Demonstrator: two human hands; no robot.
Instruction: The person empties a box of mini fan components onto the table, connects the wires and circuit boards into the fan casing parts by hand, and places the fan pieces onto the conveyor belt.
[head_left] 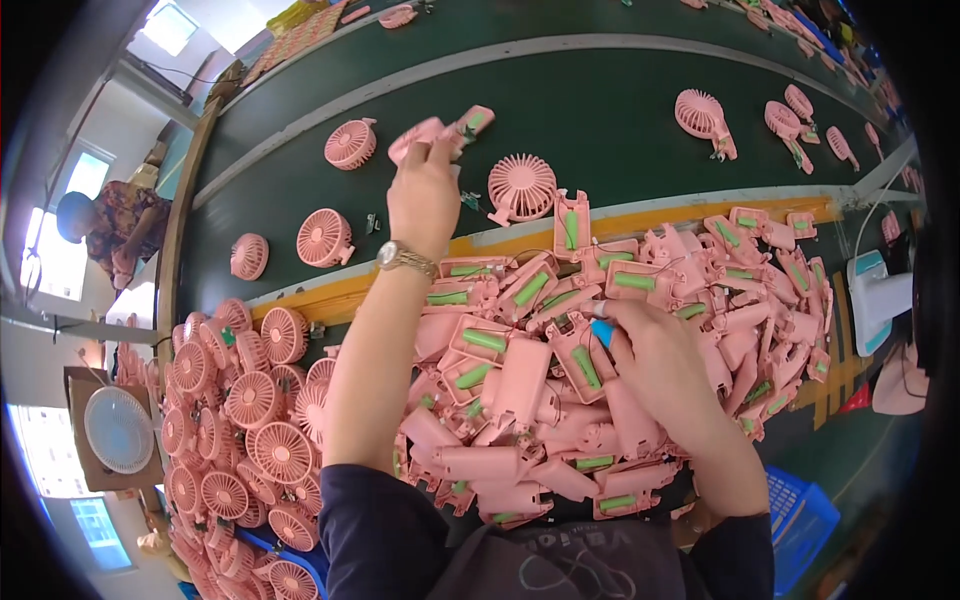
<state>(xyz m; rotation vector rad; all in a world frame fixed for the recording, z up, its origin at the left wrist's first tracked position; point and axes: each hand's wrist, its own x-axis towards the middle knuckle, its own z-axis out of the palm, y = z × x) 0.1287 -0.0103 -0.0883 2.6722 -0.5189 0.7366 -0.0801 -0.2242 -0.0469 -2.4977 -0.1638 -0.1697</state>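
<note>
Over the green belt, my left hand [425, 195], with a watch on its wrist, has its fingers closed on a pink fan part [418, 138]. Just beyond those fingers is a pink handle shell with a green battery cell [474, 121]; whether the two are joined is hard to see. My right hand [648, 345] wears a blue finger cover and reaches into a heap of pink handle shells. Its thumb and fingers close at the upper end of one handle shell holding a green cell [582, 368]. The fingertips are partly hidden.
Several round pink fan heads [522, 187] lie on the green belt [600, 120]. More fan heads [254, 400] are piled at my left. A blue basket [803, 525] stands at lower right, and a white and teal device [880, 300] above it. Another person [115, 225] is at far left.
</note>
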